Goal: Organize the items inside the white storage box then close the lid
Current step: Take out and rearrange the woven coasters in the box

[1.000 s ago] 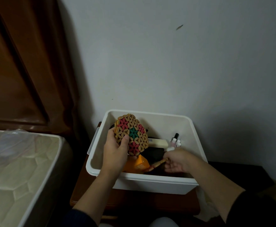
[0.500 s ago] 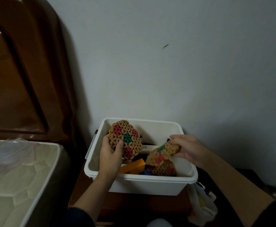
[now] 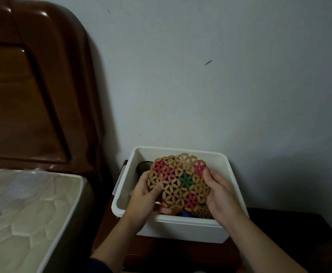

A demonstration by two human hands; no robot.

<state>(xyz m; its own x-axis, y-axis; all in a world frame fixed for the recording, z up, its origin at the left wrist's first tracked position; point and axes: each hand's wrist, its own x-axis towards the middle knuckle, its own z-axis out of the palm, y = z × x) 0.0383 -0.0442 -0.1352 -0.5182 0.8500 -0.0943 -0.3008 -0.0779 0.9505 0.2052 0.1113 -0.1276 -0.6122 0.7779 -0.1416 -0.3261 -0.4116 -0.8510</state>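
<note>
Both hands hold a round mat [image 3: 178,183] of woven tan petals, with red flowers and one green one, tilted up over the open white box [image 3: 180,227]. The left hand [image 3: 145,200] grips the mat's left edge, thumb across its face and fingers curled behind and under it. The right hand [image 3: 219,194] grips the right edge, thumb on a red flower near the top and fingers curled behind. A second mat edge seems to peek out behind the first at the top, but how many are stacked cannot be told. Below the hands, inside the box, lie another patterned mat [image 3: 203,212], something orange [image 3: 158,211] and something blue [image 3: 184,213]; behind the left hand a dark cup [image 3: 142,168] stands in the far left corner. The box sits on a brown stand [image 3: 109,219] under the forearms, against the grey wall [image 3: 200,75]. Left of the left hand are a mattress [image 3: 29,213] and a brown headboard [image 3: 33,85].
</note>
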